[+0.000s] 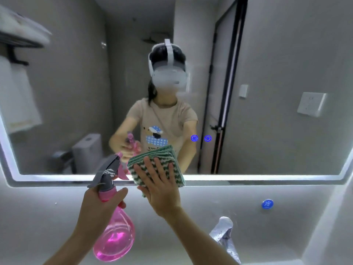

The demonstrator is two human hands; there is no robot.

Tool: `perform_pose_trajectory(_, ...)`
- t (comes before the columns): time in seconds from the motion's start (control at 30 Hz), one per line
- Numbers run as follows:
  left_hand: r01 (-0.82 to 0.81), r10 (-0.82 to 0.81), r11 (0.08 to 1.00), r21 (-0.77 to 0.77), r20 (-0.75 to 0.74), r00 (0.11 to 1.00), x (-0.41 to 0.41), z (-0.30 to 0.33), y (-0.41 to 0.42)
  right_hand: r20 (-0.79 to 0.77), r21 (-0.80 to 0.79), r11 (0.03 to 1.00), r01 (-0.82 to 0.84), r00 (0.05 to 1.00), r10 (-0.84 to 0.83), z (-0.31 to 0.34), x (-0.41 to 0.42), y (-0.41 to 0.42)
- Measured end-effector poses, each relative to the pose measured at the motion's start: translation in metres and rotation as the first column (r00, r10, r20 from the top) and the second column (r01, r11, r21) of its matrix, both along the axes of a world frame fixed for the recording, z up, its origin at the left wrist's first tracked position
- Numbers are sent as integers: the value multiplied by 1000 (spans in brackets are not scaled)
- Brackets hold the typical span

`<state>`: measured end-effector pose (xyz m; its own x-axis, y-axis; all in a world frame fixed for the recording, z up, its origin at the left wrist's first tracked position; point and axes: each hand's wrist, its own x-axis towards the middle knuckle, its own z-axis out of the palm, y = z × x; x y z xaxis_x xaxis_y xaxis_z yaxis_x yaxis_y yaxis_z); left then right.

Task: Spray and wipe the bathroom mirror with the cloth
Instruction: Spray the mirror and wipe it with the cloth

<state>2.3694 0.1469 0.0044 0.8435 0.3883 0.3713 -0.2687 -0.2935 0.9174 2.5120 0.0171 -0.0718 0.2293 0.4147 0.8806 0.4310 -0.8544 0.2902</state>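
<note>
Head view: right hand (159, 190), fingers flat and spread, pressing folded green cloth (155, 162) against mirror (267, 92) lower edge; left hand (99, 205) gripping pink spray bottle (114, 232).

The mirror (267, 54) is cut off at the top edge of the view; its upper corners are not seen. Part of the cloth (152, 159) is hidden beneath the right hand (160, 190). The spray bottle (114, 236) neck is partly covered by the left hand (99, 205). The faucet (225, 238) is blurred and cut by the bottom edge. The towel rack (19, 35) at upper left is blurred.
</note>
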Motion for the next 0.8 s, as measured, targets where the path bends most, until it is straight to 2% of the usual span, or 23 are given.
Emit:
perform_pose_trajectory(0.13, 15, -15, 1000, 17, 3, 1000, 1, 1, -10, 83, -110, 991, -78, 993, 87, 56, 6, -8)
perform_pose_trajectory(0.23, 18, -19, 999, 33, 24, 1000, -2, 4, -13, 125, 18, 996, -92, 988, 89, 114, 9, -3)
perform_pose_trajectory(0.33, 13, -15, 999, 43, 59, 998, -6, 7, -10, 185, 47, 996, -80, 980, 71, 137, 12, -3)
perform_pose_trajectory(0.57, -11, 9, 999, 49, 42, 999, -14, -1, -4, 132, 70, 997, -26, 991, 16, 108, 6, -12)
perform_pose_trajectory(0.8, 17, -17, 1000, -11, -5, 1000, -8, 3, -33, 71, -54, 998, -11, 997, 15, 43, 4, -49)
